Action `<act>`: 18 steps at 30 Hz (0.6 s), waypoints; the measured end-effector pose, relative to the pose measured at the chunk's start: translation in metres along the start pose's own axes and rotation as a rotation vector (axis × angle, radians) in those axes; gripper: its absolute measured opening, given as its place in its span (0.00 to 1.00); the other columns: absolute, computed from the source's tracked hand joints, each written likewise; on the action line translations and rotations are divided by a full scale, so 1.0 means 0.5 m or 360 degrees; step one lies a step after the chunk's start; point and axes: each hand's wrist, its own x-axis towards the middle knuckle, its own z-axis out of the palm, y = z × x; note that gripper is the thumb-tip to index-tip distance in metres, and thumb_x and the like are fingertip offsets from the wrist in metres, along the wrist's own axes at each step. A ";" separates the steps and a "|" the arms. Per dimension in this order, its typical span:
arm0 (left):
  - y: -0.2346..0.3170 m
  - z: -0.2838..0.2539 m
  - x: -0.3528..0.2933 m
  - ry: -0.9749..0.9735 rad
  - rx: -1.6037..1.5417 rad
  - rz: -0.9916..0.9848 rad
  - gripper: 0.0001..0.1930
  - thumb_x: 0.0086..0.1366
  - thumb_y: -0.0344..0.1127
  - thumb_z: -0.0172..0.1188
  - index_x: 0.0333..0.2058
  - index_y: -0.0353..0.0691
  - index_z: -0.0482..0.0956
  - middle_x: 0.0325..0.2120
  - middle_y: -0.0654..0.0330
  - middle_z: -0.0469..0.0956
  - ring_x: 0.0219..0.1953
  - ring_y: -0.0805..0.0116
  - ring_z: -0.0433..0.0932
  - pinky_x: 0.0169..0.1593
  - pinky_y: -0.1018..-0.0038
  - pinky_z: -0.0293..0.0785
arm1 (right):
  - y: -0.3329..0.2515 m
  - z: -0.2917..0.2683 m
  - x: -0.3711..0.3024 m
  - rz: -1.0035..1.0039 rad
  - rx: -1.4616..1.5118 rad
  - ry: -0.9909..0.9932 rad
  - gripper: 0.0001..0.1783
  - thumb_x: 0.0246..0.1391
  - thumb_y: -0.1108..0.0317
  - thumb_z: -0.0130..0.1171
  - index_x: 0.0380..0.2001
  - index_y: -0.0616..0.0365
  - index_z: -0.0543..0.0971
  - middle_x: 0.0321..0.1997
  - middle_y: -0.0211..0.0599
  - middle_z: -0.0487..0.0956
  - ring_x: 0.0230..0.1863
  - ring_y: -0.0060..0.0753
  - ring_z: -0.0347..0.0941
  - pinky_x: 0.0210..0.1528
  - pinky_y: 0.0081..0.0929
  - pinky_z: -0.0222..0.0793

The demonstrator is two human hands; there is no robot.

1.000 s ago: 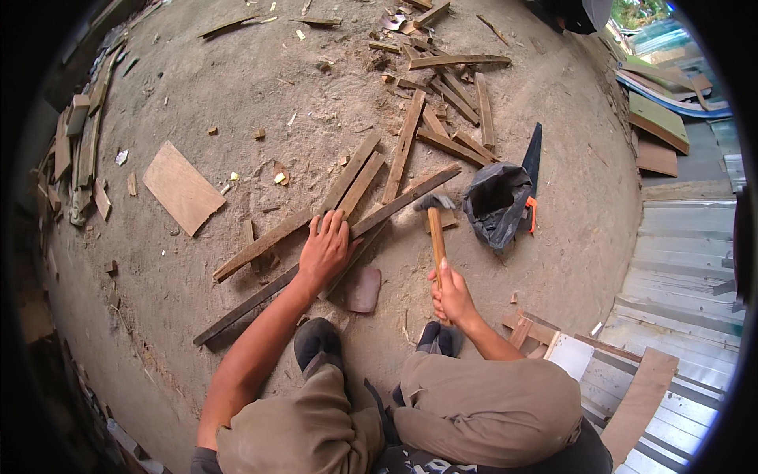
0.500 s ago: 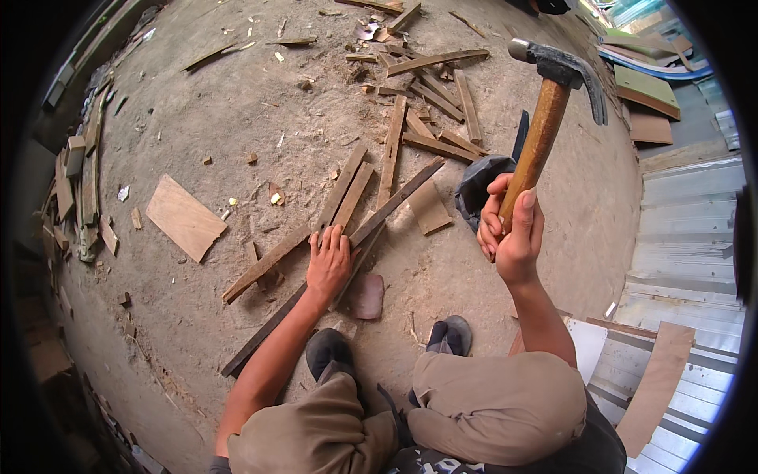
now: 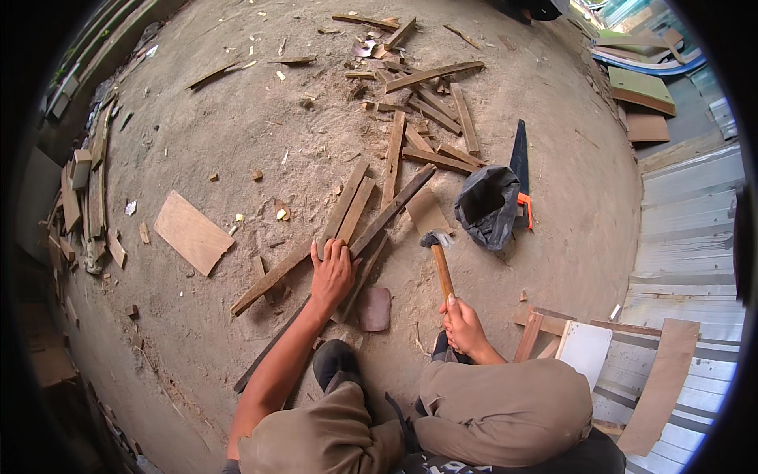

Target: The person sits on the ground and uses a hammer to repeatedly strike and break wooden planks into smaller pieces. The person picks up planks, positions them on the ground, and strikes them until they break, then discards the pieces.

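In the head view, the left hand (image 3: 333, 272) lies near the middle of the frame, with its fingers over a spot where wood sticks meet. One is a long, dark brown, square wood stick (image 3: 392, 209), slanting from the middle down to the lower left. Two short, light brown wood sticks (image 3: 357, 209) lie just above the fingers. The hand may be there to keep the wood from sliding; I cannot tell if it grips or only presses.

The right hand (image 3: 464, 326), right of the lower middle, is closed around a claw hammer with a yellow-brown wood handle and grey metal head (image 3: 444, 272). It holds the handle low down, maybe so the head can swing well. The head is by a flat tan board (image 3: 429, 212); I cannot tell if they touch.

A crumpled black plastic bag (image 3: 499, 231) sits right of the middle, mouth up, perhaps for easy reaching.
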 end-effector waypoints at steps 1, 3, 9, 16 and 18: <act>0.004 0.000 -0.002 0.0001 -0.0042 0.0006 0.19 0.68 0.44 0.53 0.47 0.34 0.71 0.52 0.53 0.68 0.63 0.55 0.61 0.66 0.43 0.48 | -0.007 -0.004 0.002 0.0022 0.0080 -0.0005 0.24 0.70 0.45 0.37 0.36 0.56 0.67 0.17 0.23 0.61 0.10 0.13 0.52 0.11 0.18 0.54; 0.014 -0.004 -0.001 -0.0005 -0.0065 0.0056 0.18 0.67 0.43 0.55 0.47 0.34 0.70 0.51 0.53 0.68 0.61 0.55 0.63 0.65 0.45 0.50 | -0.019 -0.010 -0.003 0.0088 0.0231 -0.0021 0.24 0.70 0.45 0.37 0.36 0.56 0.67 0.17 0.22 0.61 0.10 0.13 0.52 0.11 0.18 0.54; 0.032 -0.059 0.017 -0.0299 -0.0333 -0.0003 0.16 0.66 0.39 0.56 0.47 0.35 0.68 0.46 0.52 0.71 0.52 0.54 0.72 0.56 0.59 0.66 | -0.026 -0.028 -0.017 0.0099 0.0429 0.0054 0.25 0.71 0.45 0.36 0.36 0.57 0.66 0.16 0.23 0.61 0.09 0.13 0.52 0.09 0.17 0.54; -0.079 -0.059 0.038 -0.0499 -0.0185 0.0161 0.17 0.66 0.44 0.57 0.45 0.37 0.69 0.44 0.52 0.72 0.49 0.55 0.74 0.50 0.62 0.71 | -0.027 -0.014 -0.010 0.0022 0.0444 -0.0002 0.24 0.71 0.45 0.36 0.37 0.57 0.66 0.16 0.23 0.61 0.08 0.12 0.52 0.09 0.17 0.53; -0.078 -0.051 0.022 -0.0280 -0.0161 0.0178 0.18 0.67 0.47 0.57 0.43 0.37 0.70 0.43 0.53 0.73 0.49 0.55 0.74 0.49 0.62 0.71 | -0.022 -0.008 -0.006 0.0016 0.0431 -0.0047 0.24 0.71 0.45 0.36 0.37 0.57 0.67 0.17 0.23 0.61 0.09 0.12 0.52 0.09 0.16 0.54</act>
